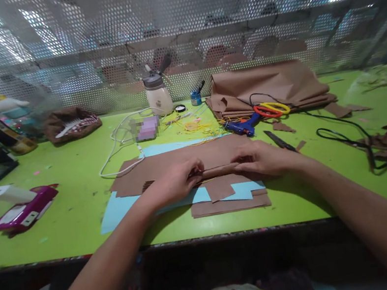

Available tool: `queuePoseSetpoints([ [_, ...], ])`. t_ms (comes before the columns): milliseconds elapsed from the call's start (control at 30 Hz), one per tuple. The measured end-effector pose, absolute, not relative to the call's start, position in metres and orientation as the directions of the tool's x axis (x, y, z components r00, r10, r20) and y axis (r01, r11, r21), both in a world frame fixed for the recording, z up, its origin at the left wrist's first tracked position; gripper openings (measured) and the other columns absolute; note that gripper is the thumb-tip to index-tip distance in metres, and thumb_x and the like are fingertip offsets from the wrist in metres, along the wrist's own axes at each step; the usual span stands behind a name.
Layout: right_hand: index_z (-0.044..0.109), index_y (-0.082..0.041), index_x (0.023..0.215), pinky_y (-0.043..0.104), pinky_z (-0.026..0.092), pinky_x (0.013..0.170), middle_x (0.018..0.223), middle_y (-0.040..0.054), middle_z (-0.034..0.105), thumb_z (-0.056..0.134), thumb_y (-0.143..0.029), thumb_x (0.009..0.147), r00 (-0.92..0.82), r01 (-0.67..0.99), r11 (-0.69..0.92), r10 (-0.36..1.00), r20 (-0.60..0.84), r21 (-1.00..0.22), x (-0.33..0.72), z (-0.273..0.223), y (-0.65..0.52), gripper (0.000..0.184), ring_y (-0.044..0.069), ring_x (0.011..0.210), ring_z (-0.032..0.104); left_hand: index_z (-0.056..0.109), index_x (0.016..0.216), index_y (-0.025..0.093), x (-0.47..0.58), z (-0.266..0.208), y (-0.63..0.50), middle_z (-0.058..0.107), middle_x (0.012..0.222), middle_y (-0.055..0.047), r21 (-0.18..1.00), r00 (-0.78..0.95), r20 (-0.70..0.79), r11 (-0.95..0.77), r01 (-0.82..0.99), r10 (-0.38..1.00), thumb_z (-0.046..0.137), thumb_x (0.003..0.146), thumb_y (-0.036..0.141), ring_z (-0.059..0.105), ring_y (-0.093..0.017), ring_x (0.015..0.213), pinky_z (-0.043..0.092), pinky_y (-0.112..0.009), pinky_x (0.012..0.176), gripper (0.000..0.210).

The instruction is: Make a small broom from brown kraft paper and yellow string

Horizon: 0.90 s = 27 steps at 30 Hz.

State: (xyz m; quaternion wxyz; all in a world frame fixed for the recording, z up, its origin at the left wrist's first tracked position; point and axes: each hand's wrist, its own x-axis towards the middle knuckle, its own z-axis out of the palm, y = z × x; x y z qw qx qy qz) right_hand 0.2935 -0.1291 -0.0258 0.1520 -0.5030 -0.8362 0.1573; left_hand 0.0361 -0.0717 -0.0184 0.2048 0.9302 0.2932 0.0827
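Both hands meet over a folded strip of brown paper [219, 171] in the middle of the table. My left hand [181, 178] has its fingers curled and pinched on the strip's left end. On the right end, my right hand [258, 157] pinches it between thumb and fingers. Beneath lies a larger brown sheet [166, 160], on top of light blue paper [115, 212]. Nearer me, a small brown piece [220, 190] overlaps the blue paper, above a short brown stack [230, 205]. The fingertips partly hide the strip's ends.
A blue glue gun [242, 126] and a box cutter [278, 141] lie beyond my right hand. Folded brown material [266, 87] sits behind them. A white cable [113, 144] loops left of a phone-like object [146, 128]. A purple power strip [26, 214] lies far left.
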Motion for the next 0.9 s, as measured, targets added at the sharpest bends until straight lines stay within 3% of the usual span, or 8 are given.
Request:
queuePoseSetpoints([
  [167, 0.066, -0.017, 0.098, 0.028, 0.043, 0.072, 0.090, 0.0064, 0.068, 0.052, -0.030, 0.083, -0.342, 0.836, 0.377, 0.926, 0.159, -0.399, 0.294, -0.030, -0.129, 0.024, 0.018, 0.080, 0.059, 0.051, 0.092, 0.020, 0.036, -0.019, -0.072, 0.059, 0.085, -0.003, 0.436, 0.809, 0.040, -0.739, 0.515, 0.587, 0.042, 0.086, 0.030, 0.052, -0.016, 0.073, 0.037, -0.025, 0.064, 0.014],
  [333, 0.064, -0.017, 0.083, 0.025, 0.040, 0.058, 0.074, 0.0041, 0.066, 0.058, -0.037, 0.078, -0.197, 0.900, 0.237, 0.970, 0.145, -0.366, 0.297, -0.023, -0.132, 0.021, 0.016, 0.066, 0.057, 0.050, 0.091, 0.020, 0.035, -0.019, -0.073, 0.058, 0.084, -0.003, 0.448, 0.805, 0.039, -0.731, 0.516, 0.592, 0.041, 0.086, 0.030, 0.051, -0.016, 0.072, 0.037, -0.026, 0.062, 0.015],
  [467, 0.063, -0.019, 0.071, 0.024, 0.035, 0.052, 0.068, 0.0038, 0.065, 0.060, -0.038, 0.075, -0.262, 0.927, 0.264, 0.964, 0.045, -0.266, 0.300, -0.020, -0.134, 0.020, 0.015, 0.061, 0.054, 0.049, 0.088, 0.019, 0.035, -0.018, -0.075, 0.056, 0.080, -0.002, 0.435, 0.809, 0.046, -0.741, 0.512, 0.586, 0.041, 0.085, 0.028, 0.048, -0.015, 0.068, 0.035, -0.025, 0.060, 0.012],
  [567, 0.064, -0.019, 0.067, 0.025, 0.034, 0.054, 0.067, 0.0044, 0.065, 0.058, -0.027, 0.075, -0.333, 0.923, 0.325, 0.943, -0.003, -0.205, 0.302, -0.024, -0.133, 0.012, 0.016, 0.061, 0.055, 0.049, 0.087, 0.019, 0.035, -0.018, -0.075, 0.055, 0.081, -0.002, 0.430, 0.809, 0.053, -0.745, 0.510, 0.585, 0.042, 0.085, 0.026, 0.048, -0.015, 0.069, 0.035, -0.025, 0.061, 0.011],
  [667, 0.064, -0.019, 0.064, 0.025, 0.037, 0.059, 0.066, 0.0045, 0.065, 0.051, -0.016, 0.075, -0.399, 0.896, 0.392, 0.917, 0.007, -0.207, 0.304, -0.028, -0.133, 0.016, 0.016, 0.063, 0.055, 0.048, 0.087, 0.019, 0.034, -0.019, -0.075, 0.055, 0.081, -0.002, 0.445, 0.810, 0.052, -0.740, 0.504, 0.584, 0.042, 0.085, 0.025, 0.048, -0.014, 0.070, 0.036, -0.025, 0.062, 0.009],
  [900, 0.063, -0.018, 0.064, 0.023, 0.039, 0.058, 0.066, 0.0027, 0.065, 0.048, -0.013, 0.073, -0.473, 0.849, 0.445, 0.881, -0.034, -0.284, 0.307, -0.019, -0.135, 0.019, 0.014, 0.060, 0.055, 0.047, 0.087, 0.019, 0.033, -0.020, -0.074, 0.053, 0.081, -0.002, 0.461, 0.812, 0.050, -0.735, 0.498, 0.581, 0.041, 0.085, 0.026, 0.046, -0.014, 0.069, 0.035, -0.025, 0.062, 0.009],
])
